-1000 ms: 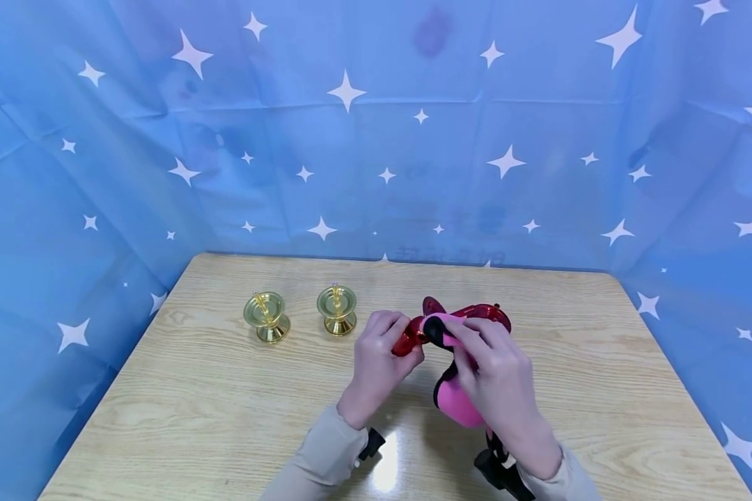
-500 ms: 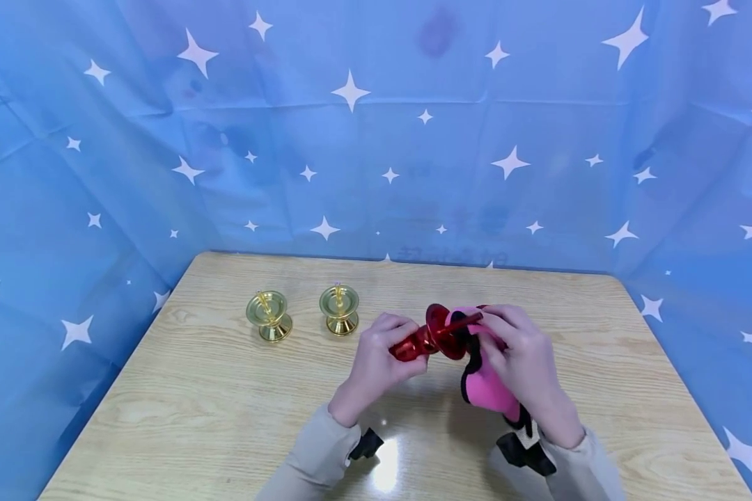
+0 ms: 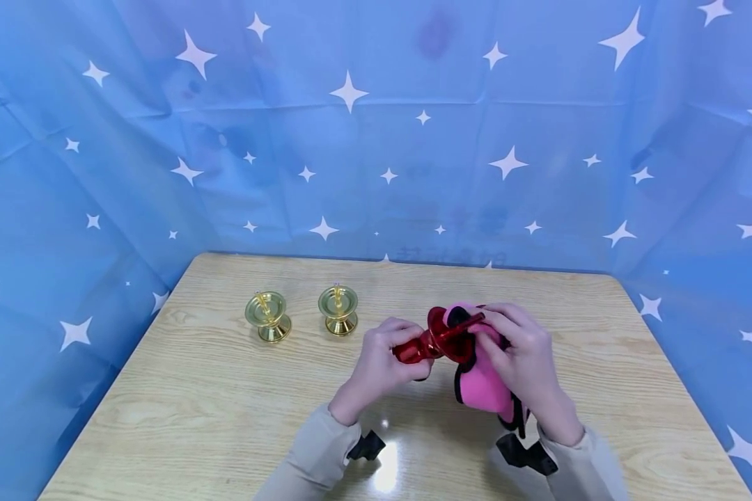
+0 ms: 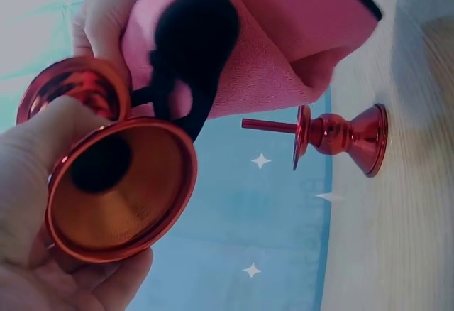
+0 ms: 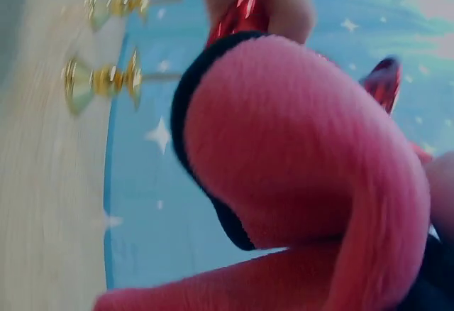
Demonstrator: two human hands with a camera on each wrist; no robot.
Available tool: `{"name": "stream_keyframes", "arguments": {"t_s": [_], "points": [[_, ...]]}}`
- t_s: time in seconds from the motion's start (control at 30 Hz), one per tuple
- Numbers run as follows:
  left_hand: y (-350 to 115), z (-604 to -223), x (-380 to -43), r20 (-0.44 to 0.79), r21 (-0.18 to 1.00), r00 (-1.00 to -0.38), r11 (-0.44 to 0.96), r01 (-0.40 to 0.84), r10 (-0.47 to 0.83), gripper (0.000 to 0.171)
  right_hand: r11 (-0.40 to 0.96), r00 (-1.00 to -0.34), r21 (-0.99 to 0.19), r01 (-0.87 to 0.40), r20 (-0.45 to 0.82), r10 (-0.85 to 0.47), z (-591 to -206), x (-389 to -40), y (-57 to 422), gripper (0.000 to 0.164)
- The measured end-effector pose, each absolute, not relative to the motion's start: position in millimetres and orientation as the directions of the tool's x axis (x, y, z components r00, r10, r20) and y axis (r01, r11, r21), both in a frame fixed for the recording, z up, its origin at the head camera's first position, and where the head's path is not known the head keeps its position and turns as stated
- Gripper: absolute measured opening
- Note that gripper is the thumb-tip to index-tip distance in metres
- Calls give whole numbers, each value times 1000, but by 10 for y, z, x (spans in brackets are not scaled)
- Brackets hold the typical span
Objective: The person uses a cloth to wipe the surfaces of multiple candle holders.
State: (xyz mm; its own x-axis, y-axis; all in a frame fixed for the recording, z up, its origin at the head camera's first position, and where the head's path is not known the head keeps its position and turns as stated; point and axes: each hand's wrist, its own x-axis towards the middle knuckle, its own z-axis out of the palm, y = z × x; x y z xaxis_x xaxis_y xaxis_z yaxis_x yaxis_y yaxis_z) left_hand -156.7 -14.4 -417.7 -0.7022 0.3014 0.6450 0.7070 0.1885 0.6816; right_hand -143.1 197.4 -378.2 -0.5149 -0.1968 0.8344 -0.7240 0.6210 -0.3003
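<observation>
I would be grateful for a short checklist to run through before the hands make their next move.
1. Left hand grips the shiny red metal candle holder: ok.
2. Right hand holds the soft pink cloth with black edging: ok.
3. Cloth fully gathered up: not ok, part hangs below the right hand.
4. Right fingers clear of the held holder's thin spike: cannot tell, they overlap its tip.
5. Two shiny gold metal candle holders upright and apart: ok.
6. Second red metal candle holder upright: ok.
</observation>
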Motion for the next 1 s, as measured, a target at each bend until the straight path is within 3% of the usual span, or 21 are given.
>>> {"name": "stream_keyframes", "arguments": {"t_s": [0.1, 0.2, 0.3, 0.37, 0.47, 0.6, 1.0], "points": [[-136, -4168, -1564, 611, 731, -752, 188, 656, 247, 28, 591, -621, -458, -664, 778, -95, -3776, -1334, 1939, 22], [-134, -4123, -1563, 560, 790, -807, 173, 589, 188, 29, 501, -772, -671, -547, 636, 8, -3768, -1244, 1896, 30], [-134, -4013, -1537, 520, 827, -841, 157, 540, 150, 27, 286, -919, -891, -352, 387, 74, -3780, -1192, 1843, 25], [-131, -3916, -1498, 498, 843, -854, 146, 517, 148, 24, 87, -975, -978, -192, 200, 93, -3799, -1186, 1802, 23], [-118, -3777, -1423, 478, 856, -864, 135, 499, 160, 21, -170, -994, -985, -14, -4, 107, -3833, -1218, 1748, 21], [-65, -3889, -1440, 447, 872, -873, 121, 474, 196, 21, -326, -989, -943, 62, -101, 105, -3881, -1286, 1716, 20], [-58, -4081, -1561, 457, 865, -885, 186, 466, 90, 23, -359, -974, -925, 124, -183, 136, -3944, -1209, 1550, 22]]}}
